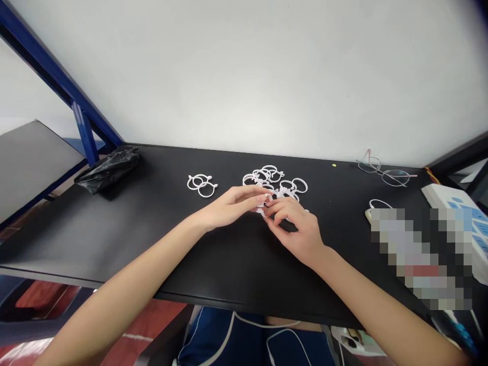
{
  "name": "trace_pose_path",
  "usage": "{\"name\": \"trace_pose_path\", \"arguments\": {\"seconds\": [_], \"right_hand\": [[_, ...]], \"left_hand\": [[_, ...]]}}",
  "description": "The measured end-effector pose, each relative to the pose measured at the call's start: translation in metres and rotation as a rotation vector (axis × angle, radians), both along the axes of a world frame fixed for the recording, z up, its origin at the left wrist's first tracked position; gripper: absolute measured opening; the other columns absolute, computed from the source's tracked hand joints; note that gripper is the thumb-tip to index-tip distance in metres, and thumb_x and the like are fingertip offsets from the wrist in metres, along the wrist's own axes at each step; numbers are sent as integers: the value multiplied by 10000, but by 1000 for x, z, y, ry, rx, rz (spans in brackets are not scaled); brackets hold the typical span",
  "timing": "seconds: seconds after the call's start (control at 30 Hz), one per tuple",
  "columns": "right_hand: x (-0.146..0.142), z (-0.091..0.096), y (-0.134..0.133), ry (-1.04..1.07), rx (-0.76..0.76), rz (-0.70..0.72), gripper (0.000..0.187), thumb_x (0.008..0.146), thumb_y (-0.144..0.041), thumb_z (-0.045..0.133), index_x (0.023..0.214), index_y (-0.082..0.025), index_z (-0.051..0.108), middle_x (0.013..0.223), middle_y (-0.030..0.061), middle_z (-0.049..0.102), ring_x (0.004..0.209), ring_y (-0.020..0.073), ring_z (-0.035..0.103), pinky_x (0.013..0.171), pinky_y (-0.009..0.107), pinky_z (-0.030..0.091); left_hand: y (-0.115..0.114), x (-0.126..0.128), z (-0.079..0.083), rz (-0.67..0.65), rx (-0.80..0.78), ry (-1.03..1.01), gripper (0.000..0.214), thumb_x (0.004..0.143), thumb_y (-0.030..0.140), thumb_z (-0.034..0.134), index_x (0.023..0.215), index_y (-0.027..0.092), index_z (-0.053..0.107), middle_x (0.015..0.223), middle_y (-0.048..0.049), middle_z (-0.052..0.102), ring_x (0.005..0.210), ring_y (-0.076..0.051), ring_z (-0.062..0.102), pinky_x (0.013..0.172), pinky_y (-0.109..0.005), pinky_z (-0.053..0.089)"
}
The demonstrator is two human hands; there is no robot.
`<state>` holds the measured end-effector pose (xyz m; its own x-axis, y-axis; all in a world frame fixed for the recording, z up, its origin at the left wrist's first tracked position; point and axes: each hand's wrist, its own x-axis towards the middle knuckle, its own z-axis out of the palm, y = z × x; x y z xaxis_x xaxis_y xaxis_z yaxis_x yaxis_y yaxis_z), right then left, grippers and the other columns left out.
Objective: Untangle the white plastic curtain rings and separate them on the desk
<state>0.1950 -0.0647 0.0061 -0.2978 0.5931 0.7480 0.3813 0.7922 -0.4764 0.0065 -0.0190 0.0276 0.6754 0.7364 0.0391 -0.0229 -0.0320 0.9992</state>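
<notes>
Both my hands meet above the middle of the black table (229, 264). My left hand (238, 201) pinches a white plastic curtain ring (268, 197) between thumb and fingers. From the other side, my right hand (292, 218) is closed with its fingertips on the same ring. The fingers hide much of it, and whether a second ring is among them I cannot make out. Just beyond my hands lies a loose pile of white curtain rings (263, 175), some overlapping. A smaller group of rings (206, 189) with small eyelets lies apart to the left.
A crumpled black plastic bag (109, 170) lies at the table's left end. Wire-framed glasses (395, 178) rest at the back right. Nearer are a blurred-out object (415, 259) and a white power strip (453, 203). A white wall (244, 76) rises behind the table.
</notes>
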Motion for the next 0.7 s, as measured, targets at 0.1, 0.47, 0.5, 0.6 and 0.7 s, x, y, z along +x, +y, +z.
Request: {"name": "trace_pose_path", "arguments": {"seconds": [0.1,0.47,0.5,0.6,0.7], "right_hand": [[0,-2,0,-13,-13,-11,234,828,-36,604,713,-220,518,788,11,681,840,191,678,803,380,543],[2,-5,-3,-24,-74,-23,164,842,-65,617,877,-223,597,880,33,688,871,192,671,805,361,560],[2,-5,-3,-25,-76,-25,161,844,-67,616,880,-223,598,882,33,685,871,190,669,800,358,561],[2,-5,-3,-29,-80,-24,150,850,-75,610,884,-221,600,888,34,681,863,189,667,788,352,564],[2,-5,-2,-31,-72,-24,147,849,-78,612,888,-220,606,885,34,681,856,189,664,791,357,561]], "left_hand": [[2,-1,-1,31,-18,-21,279,902,364,603,1086,160,649,1052,-62,664,1002,-186,617,907,-341,474],[4,-3,-5,-33,5,22,308,876,362,642,1119,178,604,1096,-70,612,961,-174,601,899,-359,467],[4,-3,-6,-42,15,30,319,874,362,647,1130,180,597,1099,-71,609,953,-174,604,894,-359,468],[3,-4,-7,-57,13,41,346,865,358,661,1155,186,583,1101,-74,606,947,-178,613,885,-359,472],[2,-5,-6,-64,-13,33,348,854,330,676,1162,197,582,1129,-71,596,962,-176,610,889,-354,472]]}}
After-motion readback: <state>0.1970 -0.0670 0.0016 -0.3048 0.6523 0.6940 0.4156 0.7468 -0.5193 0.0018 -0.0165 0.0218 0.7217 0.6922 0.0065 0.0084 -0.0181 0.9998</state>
